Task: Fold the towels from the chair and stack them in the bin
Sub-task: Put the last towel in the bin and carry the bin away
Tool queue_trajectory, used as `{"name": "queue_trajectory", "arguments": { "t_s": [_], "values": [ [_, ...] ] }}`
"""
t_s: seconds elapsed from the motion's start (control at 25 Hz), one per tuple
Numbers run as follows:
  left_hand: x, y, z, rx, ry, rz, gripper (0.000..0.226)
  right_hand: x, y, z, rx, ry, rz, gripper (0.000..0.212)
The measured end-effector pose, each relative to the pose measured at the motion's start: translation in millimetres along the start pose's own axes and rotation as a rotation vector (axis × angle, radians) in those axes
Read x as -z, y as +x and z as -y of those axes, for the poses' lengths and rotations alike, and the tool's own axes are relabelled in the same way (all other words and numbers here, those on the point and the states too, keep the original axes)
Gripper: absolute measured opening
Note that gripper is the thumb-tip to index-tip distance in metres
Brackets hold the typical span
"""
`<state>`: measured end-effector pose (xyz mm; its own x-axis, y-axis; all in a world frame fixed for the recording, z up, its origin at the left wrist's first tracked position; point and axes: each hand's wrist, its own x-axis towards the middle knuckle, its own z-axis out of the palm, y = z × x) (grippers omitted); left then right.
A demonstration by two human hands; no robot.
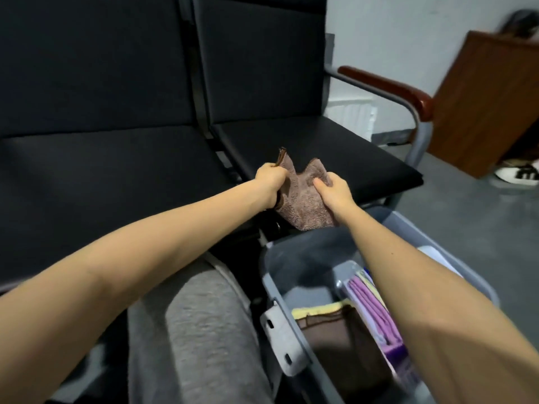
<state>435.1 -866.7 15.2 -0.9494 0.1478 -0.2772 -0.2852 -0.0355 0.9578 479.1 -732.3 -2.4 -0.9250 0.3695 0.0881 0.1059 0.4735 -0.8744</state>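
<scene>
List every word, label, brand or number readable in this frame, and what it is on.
No text can be read.
Purple item in the bin: any print is too blurred to tell.
White sheet at the bin's far edge: no print shows.
Brown towel, chair, shoe: no label or logo shows.

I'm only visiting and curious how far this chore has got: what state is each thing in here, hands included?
Pinkish-brown towel: unfolded, crumpled, at the chair seat's front edge.
Left hand: grips the towel's left corner.
Right hand: pinches its right edge.
Bin: open, partly filled.
Dark brown towel: folded, lying flat in the bin on a yellow towel.
Purple towels: folded, standing on edge beside it.
</scene>
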Motion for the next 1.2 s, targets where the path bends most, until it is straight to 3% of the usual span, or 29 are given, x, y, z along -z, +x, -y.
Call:
{"name": "queue_trajectory", "arguments": {
  "t_s": [0.12,0.24,0.32,0.48,0.64,0.8,0.92,1.04,1.12,1.2],
  "values": [
    [-43,-16,36,0.049,-0.023,0.044,0.013,35,-9,-32,-0.188,0.061,-0.002,0.025],
    [-74,-23,75,0.094,0.056,0.084,0.021,54,-17,-72,-0.456,0.088,-0.015,0.029],
    [-86,-25,93,0.161,0.122,0.127,0.028,62,-23,-100,-0.512,-0.022,0.022,0.035],
    [-85,-42,130,0.279,0.399,0.316,0.025,63,-40,-145,-0.626,-0.286,0.273,0.033],
    [-76,-56,152,0.456,0.684,0.545,0.029,61,-73,-153,-0.871,-0.323,0.569,0.016],
    [-78,-62,156,0.636,0.822,0.727,0.017,70,-81,-164,-0.950,-0.436,0.695,0.022],
    [-79,-64,165,0.765,0.790,0.795,0.015,71,-82,-168,-1.001,-0.495,0.752,0.023],
    [-84,-63,172,0.784,0.826,0.826,0.035,68,-90,-170,-0.995,-0.566,0.765,0.028],
    [-84,-59,178,0.792,0.958,0.889,0.059,62,-94,-174,-0.989,-0.606,0.774,0.028],
    [-83,-53,189,0.728,1.177,1.001,0.069,54,-94,-174,-1.017,-0.688,0.776,0.045]
  ]
}}
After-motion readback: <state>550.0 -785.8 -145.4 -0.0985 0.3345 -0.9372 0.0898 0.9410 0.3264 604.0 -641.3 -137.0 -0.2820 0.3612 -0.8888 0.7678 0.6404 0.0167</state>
